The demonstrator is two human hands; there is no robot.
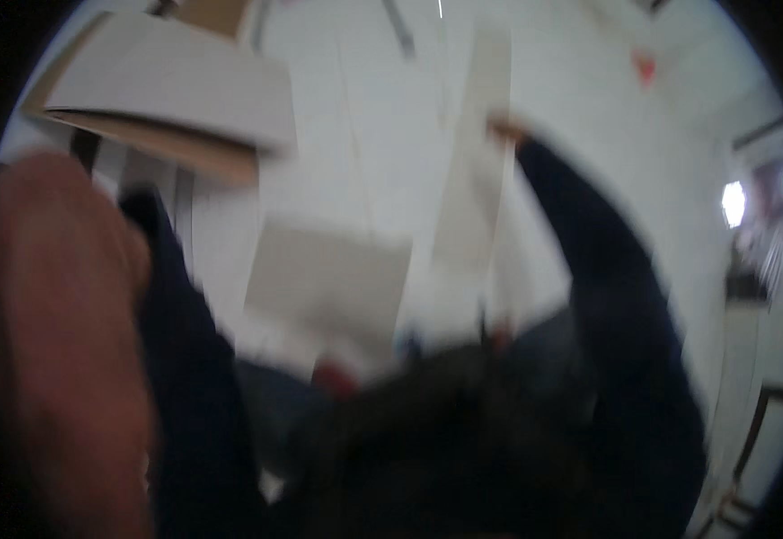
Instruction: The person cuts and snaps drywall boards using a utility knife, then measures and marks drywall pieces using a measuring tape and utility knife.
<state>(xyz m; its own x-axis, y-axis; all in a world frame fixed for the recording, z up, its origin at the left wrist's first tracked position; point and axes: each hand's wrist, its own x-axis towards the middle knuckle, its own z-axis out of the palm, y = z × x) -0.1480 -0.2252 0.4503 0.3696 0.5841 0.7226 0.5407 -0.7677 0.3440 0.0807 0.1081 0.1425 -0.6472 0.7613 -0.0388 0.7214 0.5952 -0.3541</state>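
Motion blur smears the whole head view. My right arm in its dark sleeve reaches forward, and my right hand (505, 130) is at the edge of a long pale grey strip (470, 189). Whether it grips or only passes over the strip is too blurred to tell. At the left, a large skin-coloured shape, apparently my left hand (63, 287), is very close to the camera beside my dark left sleeve. Its fingers cannot be made out. A cardboard box (176, 85) with a white top and brown side stands beyond it.
A pale grey rectangular panel (328, 274) lies on the white floor (387, 144) in front of my legs. A small red shape (645, 67) shows at the far right. Dark-framed furniture (760, 431) stands along the right rim, below two bright lights.
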